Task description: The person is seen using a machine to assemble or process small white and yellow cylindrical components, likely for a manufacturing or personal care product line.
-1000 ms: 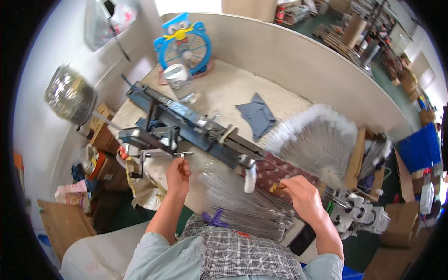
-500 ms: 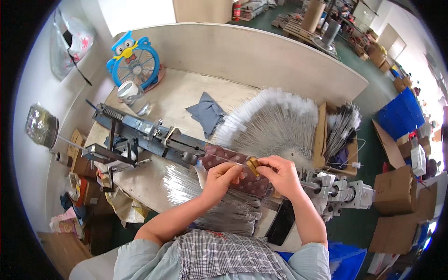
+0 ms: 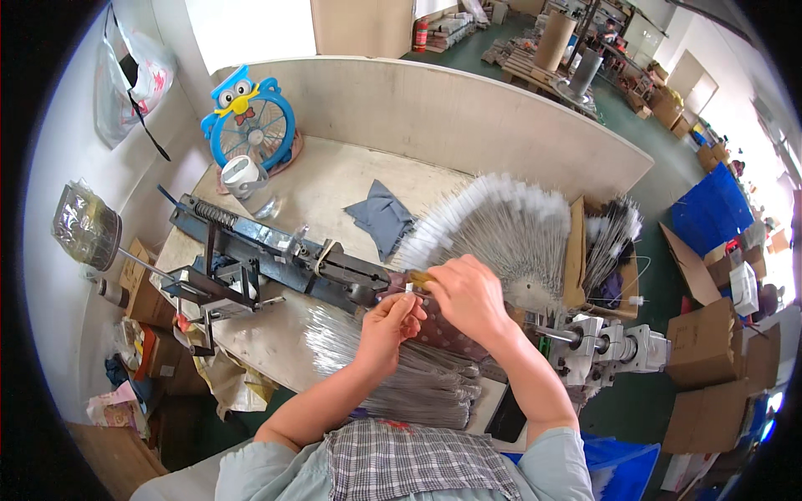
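Both my hands are close together over the front end of a dark metal bench fixture [image 3: 284,257]. My left hand [image 3: 389,327] is closed, thumb and finger pinching a small white piece [image 3: 409,287]; its kind is too small to tell. Just to the right and slightly farther off, my right hand [image 3: 469,294] grips a brass-coloured block [image 3: 418,278], partly covered by the fingers. Below my hands is a dotted maroon cloth [image 3: 441,327]. Bundles of thin metal wires [image 3: 430,386] lie nearer to me, and a fan of white-tipped wires [image 3: 510,230] spreads out behind.
A grey cloth [image 3: 381,219] lies behind the fixture, and a blue toy-shaped fan [image 3: 253,125] stands at the back left. A cardboard box [image 3: 575,259] of wires and a metal shaft assembly [image 3: 597,344] are on the right. A low partition [image 3: 468,104] edges the table.
My right hand has moved left and a little forward with the brass-coloured block, toward the fixture's end. The left hand has stayed pinched and shifted slightly. The whole view has tilted a little.
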Motion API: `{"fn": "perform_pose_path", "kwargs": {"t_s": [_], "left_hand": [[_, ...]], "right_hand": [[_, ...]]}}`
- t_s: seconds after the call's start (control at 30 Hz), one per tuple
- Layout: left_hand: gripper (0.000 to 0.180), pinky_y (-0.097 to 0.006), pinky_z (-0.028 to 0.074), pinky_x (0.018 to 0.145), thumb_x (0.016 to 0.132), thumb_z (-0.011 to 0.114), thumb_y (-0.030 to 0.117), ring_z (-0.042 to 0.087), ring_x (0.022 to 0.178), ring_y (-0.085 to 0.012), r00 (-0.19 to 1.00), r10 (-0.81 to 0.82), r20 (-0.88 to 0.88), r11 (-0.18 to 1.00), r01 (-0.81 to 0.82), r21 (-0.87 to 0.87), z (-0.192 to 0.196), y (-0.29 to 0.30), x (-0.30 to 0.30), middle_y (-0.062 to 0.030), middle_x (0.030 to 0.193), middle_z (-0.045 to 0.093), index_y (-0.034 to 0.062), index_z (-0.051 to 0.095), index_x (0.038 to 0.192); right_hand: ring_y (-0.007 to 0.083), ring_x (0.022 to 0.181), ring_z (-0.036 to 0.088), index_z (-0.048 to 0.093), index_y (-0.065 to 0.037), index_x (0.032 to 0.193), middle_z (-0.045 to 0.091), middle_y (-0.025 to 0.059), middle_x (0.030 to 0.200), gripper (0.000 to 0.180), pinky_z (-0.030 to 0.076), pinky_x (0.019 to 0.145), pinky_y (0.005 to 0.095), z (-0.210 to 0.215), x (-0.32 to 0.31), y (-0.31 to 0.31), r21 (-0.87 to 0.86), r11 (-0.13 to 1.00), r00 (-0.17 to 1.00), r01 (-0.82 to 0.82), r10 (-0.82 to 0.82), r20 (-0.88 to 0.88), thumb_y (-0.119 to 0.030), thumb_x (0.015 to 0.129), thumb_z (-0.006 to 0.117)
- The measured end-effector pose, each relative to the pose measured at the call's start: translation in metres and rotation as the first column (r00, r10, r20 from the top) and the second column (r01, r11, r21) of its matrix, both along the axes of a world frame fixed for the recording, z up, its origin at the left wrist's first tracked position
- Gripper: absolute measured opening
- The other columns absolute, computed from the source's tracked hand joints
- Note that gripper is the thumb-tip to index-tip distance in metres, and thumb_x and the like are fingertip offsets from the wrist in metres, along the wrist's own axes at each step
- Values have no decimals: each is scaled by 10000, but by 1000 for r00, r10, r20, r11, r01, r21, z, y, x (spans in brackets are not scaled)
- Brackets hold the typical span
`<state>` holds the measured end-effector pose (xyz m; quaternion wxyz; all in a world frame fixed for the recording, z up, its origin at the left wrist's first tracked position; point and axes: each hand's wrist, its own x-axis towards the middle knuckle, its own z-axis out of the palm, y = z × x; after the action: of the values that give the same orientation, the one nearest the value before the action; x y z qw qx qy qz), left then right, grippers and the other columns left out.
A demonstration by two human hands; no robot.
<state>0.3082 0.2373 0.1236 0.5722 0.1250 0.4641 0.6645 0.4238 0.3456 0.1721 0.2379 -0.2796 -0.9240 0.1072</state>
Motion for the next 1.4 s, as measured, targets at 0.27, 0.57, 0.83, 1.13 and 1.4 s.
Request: {"fn": "perform_pose_path", "kwargs": {"t_s": [0.27,0.57,0.83,1.13,1.4], "left_hand": [[269,-226,424,577,945,496,296,558,629,-92,994,-67,-83,997,70,32,-2,-4,-7,-42,737,613,47,591,907],[403,-286,450,783,973,360,399,603,869,-150,974,120,194,992,-125,11,4,5,2,-61,938,629,51,549,1043],[237,-313,458,812,949,453,276,597,870,-155,954,188,234,973,-214,91,-3,4,7,-40,922,602,62,544,998],[127,-281,480,764,893,560,121,607,836,-123,949,233,212,960,-260,108,-2,7,9,-41,933,618,36,566,988],[123,-287,482,763,861,565,52,605,834,-125,949,248,195,956,-272,109,0,7,12,-39,933,619,38,574,983]], "right_hand": [[270,851,592,690,-61,890,648,101,842,224,475,722,351,10,-6,2,-471,882,999,-23,37,20,-247,812,591],[245,845,575,661,-72,913,620,71,843,226,461,716,371,-3,-14,-21,-255,967,992,11,-43,-120,-236,757,662],[210,921,552,677,-97,915,626,3,913,267,413,774,351,-10,-16,-33,33,988,971,148,-139,-196,-201,673,724],[196,912,549,700,-154,886,623,-18,898,205,416,769,354,-16,-1,-24,84,996,966,26,-3,-257,-161,682,718],[207,920,557,698,-138,903,624,-4,903,233,429,770,347,-6,-3,-27,59,998,976,-3,15,-218,-149,671,713]]}}
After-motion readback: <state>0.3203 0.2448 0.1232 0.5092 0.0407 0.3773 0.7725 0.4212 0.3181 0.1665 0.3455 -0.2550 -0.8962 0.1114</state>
